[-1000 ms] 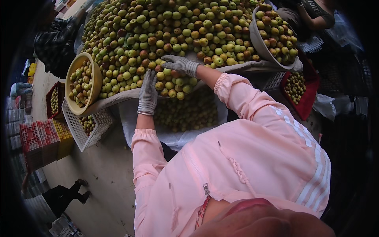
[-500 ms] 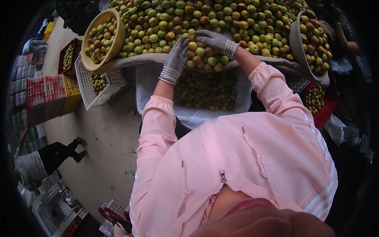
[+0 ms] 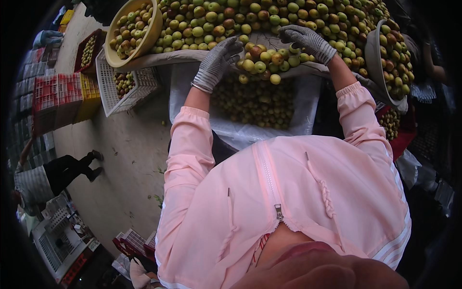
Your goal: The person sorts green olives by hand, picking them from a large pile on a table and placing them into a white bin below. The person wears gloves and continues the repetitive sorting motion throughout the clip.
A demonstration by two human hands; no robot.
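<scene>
My left hand [image 3: 215, 65], in a grey striped glove, is at the near edge of a big heap of green-and-red fruit [image 3: 202, 26], fingers curved and apart. My right hand [image 3: 310, 43], gloved alike, reaches over the heap from the right, fingers bent and apart, with nothing visibly held. Between them a loose cluster of fruit [image 3: 261, 65] lies on the cloth-edged sorting surface [image 3: 264, 41], part of which shows bare. Below, a plastic-lined bin [image 3: 304, 111] holds more fruit. A yellow bowl [image 3: 115, 58] at left and a grey bowl [image 3: 375, 58] at right are full of fruit.
A white basket [image 3: 108, 91] and red crate [image 3: 82, 52] of fruit stand at left, near stacked red and yellow crates [image 3: 62, 103]. A person [image 3: 36, 180] is on the floor area at lower left. Another person's arm [image 3: 435, 67] shows at far right, beside plastic bags [image 3: 411, 171].
My hands have moved farther apart and slightly up in view. The cluster between them has spread toward the near edge, exposing bare surface behind it. The scene has shifted rightward and up.
</scene>
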